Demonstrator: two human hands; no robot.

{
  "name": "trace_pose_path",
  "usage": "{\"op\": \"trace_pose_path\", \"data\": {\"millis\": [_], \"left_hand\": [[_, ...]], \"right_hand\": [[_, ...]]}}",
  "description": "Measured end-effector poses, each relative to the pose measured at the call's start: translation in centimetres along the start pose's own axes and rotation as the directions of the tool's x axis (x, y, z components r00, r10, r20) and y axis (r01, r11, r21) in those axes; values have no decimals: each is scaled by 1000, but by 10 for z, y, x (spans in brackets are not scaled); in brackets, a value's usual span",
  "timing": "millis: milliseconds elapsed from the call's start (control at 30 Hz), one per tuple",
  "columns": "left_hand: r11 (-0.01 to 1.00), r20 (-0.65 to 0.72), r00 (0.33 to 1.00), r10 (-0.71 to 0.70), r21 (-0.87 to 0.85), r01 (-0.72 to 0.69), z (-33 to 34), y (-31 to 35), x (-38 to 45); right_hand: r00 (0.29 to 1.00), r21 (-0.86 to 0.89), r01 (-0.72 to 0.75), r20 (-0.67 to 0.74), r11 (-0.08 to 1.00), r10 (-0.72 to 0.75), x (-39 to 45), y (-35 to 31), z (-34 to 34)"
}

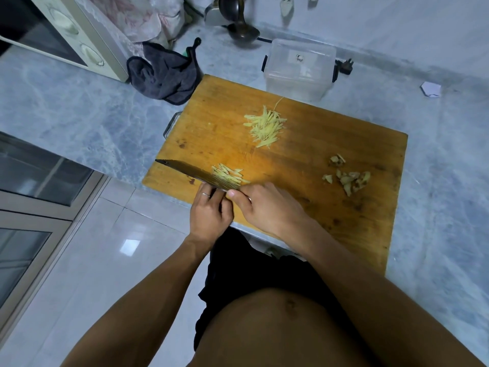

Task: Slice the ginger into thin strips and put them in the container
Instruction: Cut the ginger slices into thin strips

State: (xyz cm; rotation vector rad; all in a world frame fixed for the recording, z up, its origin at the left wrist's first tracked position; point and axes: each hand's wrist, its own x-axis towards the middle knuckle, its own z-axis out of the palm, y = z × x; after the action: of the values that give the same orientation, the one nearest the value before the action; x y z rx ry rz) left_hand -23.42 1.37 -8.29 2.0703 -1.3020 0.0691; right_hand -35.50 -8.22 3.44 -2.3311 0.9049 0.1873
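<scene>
Right now the cleaver [195, 172] stands on the wooden cutting board [304, 165], its blade running from upper left down toward the hands, edge set into a small stack of ginger slices [229, 176]. The left hand [211, 215] has its fingers curled around the cleaver's handle end, though the handle itself is hidden under the palm. The right hand [267, 205] sits just to the right of the blade, thumb touching the near end of the stack; whether its other fingers pinch the ginger or merely press on it, I cannot tell, as they are tucked out of view.

So the key relation: the slices lie on the far side of the blade from the body, fanned along its length, with the right hand closest to them. The cuts should step rightward along the stack, toward those guiding fingers, so the thumb looks exposed.

Further up the board lies a loose pile of finished ginger strips [264, 127], well apart from the hands. Ginger trimmings [349, 178] sit off to the right. The clear plastic container [299, 70] waits on the table [79, 107] just beyond the board's far edge, nearest that finished pile, and appears empty.
</scene>
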Motion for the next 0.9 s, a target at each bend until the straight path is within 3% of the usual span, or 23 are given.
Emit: {"op": "trace_pose_path", "data": {"millis": [200, 900], "left_hand": [[1000, 50, 998, -25, 2, 25, 2, -6, -1], [1000, 27, 999, 21, -8, -21, 7, -14, -1]], "right_hand": [[1000, 23, 19, -9, 1000, -19, 0, 3, 2], [1000, 73, -5, 13, 997, 4, -5, 11, -4]]}}
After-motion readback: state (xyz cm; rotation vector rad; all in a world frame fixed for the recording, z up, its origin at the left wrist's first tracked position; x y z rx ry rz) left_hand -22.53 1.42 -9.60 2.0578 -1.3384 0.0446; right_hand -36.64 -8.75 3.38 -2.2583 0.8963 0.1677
